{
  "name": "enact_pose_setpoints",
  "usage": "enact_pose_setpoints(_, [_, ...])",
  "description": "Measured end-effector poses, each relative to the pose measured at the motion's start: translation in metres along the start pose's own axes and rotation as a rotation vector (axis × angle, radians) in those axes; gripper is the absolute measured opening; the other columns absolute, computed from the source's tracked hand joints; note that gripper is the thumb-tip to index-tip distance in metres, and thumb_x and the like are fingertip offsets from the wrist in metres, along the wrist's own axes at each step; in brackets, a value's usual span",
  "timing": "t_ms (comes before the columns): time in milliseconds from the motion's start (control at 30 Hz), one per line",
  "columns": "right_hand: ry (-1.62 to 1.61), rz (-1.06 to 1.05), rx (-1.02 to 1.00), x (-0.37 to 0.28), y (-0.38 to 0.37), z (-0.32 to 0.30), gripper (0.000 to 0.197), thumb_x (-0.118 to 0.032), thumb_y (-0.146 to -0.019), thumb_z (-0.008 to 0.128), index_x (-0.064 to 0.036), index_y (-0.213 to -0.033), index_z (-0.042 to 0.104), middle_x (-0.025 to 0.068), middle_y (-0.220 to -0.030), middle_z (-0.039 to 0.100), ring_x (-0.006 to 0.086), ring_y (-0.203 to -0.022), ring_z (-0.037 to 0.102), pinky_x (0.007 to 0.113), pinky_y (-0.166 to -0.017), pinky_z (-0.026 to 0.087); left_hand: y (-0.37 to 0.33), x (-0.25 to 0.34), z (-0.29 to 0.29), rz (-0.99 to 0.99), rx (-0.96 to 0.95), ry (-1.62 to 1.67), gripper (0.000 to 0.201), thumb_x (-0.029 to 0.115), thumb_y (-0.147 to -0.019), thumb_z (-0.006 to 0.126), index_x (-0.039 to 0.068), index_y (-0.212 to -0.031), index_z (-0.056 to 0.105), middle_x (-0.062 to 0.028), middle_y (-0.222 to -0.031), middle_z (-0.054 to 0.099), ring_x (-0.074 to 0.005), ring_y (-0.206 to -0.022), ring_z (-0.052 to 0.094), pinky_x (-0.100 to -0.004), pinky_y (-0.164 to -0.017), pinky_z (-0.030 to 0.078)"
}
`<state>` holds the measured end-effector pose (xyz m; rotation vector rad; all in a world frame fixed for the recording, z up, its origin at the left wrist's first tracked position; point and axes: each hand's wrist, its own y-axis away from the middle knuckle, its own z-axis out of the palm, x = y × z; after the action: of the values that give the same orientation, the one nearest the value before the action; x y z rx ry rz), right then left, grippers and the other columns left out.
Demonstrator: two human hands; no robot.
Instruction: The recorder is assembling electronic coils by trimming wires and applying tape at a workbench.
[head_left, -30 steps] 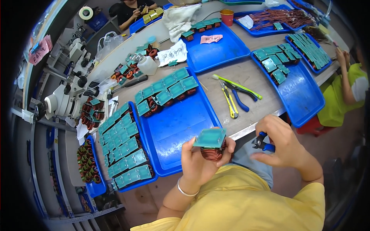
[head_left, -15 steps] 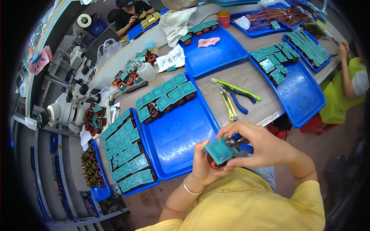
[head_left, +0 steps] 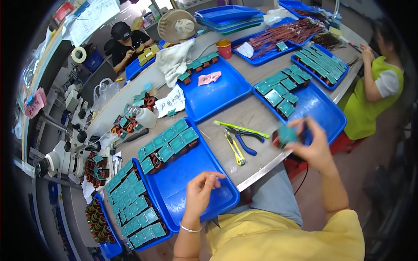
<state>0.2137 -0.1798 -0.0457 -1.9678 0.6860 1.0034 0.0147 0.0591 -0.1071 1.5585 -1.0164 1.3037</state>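
Observation:
My right hand [head_left: 310, 145] is raised at the right, near the bench edge, and grips a small teal-topped coil part [head_left: 286, 135]; the hand is motion-blurred. My left hand [head_left: 201, 191] hovers loosely curled over the near end of a blue tray [head_left: 191, 182] and holds nothing. That tray carries a row of teal-topped copper coil parts [head_left: 167, 145] at its far end. Yellow-handled and blue-handled pliers [head_left: 238, 141] lie on the grey bench between my hands.
More blue trays with teal parts sit at right [head_left: 322, 111], far centre [head_left: 217, 93] and lower left [head_left: 135, 209]. A microscope [head_left: 65, 156] stands at left. A person in a green vest [head_left: 374, 100] sits at right; another in a black cap [head_left: 124, 41] works at the far end.
Both hands held the coil part together in front of me; now my right hand has carried it off to the right and my left hand has let go.

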Motion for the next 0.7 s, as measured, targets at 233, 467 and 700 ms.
enact_pose_setpoints(233, [0.562, 0.086, 0.447, 0.116, -0.063, -0.075, 0.037, -0.021, -0.068, 0.074, 0.0023, -0.088, 0.052, 0.0109, -0.074, 0.059, 0.0179, -0.066, 0.058, 0.031, -0.062, 0.045, -0.011, 0.022, -0.041, 0.315, 0.497, -0.751, 0.043, 0.008, -0.07, 0.07, 0.005, -0.11, 0.055, -0.0126, -0.118, 0.05, -0.0214, -0.088, 0.054, -0.0305, -0.075, 0.045])
enact_pose_setpoints(467, [0.534, 0.234, 0.226, 0.197, -0.095, -0.069, 0.038, -0.026, -0.072, 0.071, 0.0016, -0.086, 0.051, 0.0115, -0.071, 0.057, 0.02, -0.058, 0.059, 0.031, -0.052, 0.044, -0.036, 0.0, -0.071, 0.153, 0.746, -1.381, 0.057, 0.02, -0.063, 0.077, 0.002, -0.112, 0.052, -0.0158, -0.115, 0.045, -0.0323, -0.106, 0.043, -0.0417, -0.085, 0.036])
enact_pose_setpoints(700, [0.156, 0.319, 0.174, 0.206, -0.088, -0.078, 0.026, -0.027, -0.083, 0.059, -0.0016, -0.089, 0.053, 0.0055, -0.078, 0.059, 0.0136, -0.063, 0.062, 0.023, -0.046, 0.041, -0.046, -0.008, -0.07, 0.163, 0.817, -1.418, 0.055, 0.018, -0.055, 0.08, 0.003, -0.096, 0.046, -0.0136, -0.101, 0.047, -0.0311, -0.099, 0.044, -0.041, -0.081, 0.036])
